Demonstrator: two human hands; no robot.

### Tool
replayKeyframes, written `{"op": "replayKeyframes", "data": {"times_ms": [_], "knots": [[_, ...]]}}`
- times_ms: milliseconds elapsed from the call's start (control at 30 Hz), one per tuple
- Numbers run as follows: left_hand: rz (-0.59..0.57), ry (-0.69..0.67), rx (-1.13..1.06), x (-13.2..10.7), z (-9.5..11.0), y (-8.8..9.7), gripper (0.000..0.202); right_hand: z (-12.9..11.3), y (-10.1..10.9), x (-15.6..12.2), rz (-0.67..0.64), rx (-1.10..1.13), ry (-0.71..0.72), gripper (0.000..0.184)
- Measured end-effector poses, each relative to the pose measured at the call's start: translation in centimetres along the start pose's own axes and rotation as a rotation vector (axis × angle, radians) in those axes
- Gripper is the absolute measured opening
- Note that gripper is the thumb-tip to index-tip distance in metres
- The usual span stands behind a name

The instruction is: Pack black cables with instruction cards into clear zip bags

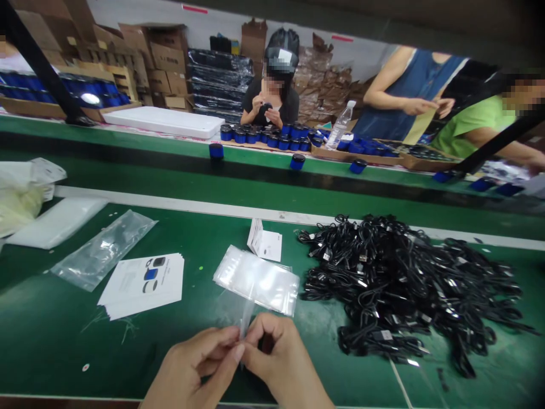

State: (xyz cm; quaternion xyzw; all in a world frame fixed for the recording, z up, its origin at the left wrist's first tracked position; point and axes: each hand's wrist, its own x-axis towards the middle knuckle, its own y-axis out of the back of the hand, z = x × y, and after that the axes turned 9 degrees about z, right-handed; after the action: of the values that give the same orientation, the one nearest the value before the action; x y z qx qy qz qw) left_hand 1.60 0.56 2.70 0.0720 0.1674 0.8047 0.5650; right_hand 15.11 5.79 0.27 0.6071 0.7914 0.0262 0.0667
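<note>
My left hand [200, 366] and my right hand [281, 358] meet low in the middle, both pinching the edge of one small clear plastic bag [244, 315] held upright between the fingertips. Just beyond the hands lies a stack of the same clear bags [258, 279] on the green table [55, 335]. A big heap of coiled black cables [404, 284] fills the table to the right of my right hand. A pile of printed leaflets [142, 284] lies to the left, and a smaller bundle of white cards [264, 243] stands behind the bags.
More clear bags [102, 250] and white wrapping [25, 193] lie at the far left. Blue round items [216, 150] ride a belt behind. Across it, one person [269, 96] handles a dark item and two others [468, 108] stand beside trays of blue items and a water bottle [340, 126].
</note>
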Motion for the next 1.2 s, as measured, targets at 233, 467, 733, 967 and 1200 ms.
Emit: {"op": "replayKeyframes", "data": {"times_ms": [233,467,733,967,1200], "knots": [[-0.042,-0.008,0.071,0.5,0.8,0.3,0.024,-0.3,0.3,0.0,-0.071,-0.070,-0.031,0.017],[-0.076,-0.067,0.171,0.7,0.6,0.2,0.028,-0.8,0.8,-0.2,-0.139,-0.141,0.052,0.019],[-0.050,-0.212,0.310,0.7,-0.1,0.3,0.020,-1.3,0.6,-0.6,-0.131,-0.344,0.310,0.017],[-0.082,-0.548,0.617,0.8,-0.9,0.9,0.027,-0.2,0.0,-1.0,-0.081,-0.750,0.530,0.011],[0.211,-0.704,0.632,1.2,-2.8,1.6,0.020,-1.3,0.4,-0.2,0.013,-0.853,0.455,0.014]]}}
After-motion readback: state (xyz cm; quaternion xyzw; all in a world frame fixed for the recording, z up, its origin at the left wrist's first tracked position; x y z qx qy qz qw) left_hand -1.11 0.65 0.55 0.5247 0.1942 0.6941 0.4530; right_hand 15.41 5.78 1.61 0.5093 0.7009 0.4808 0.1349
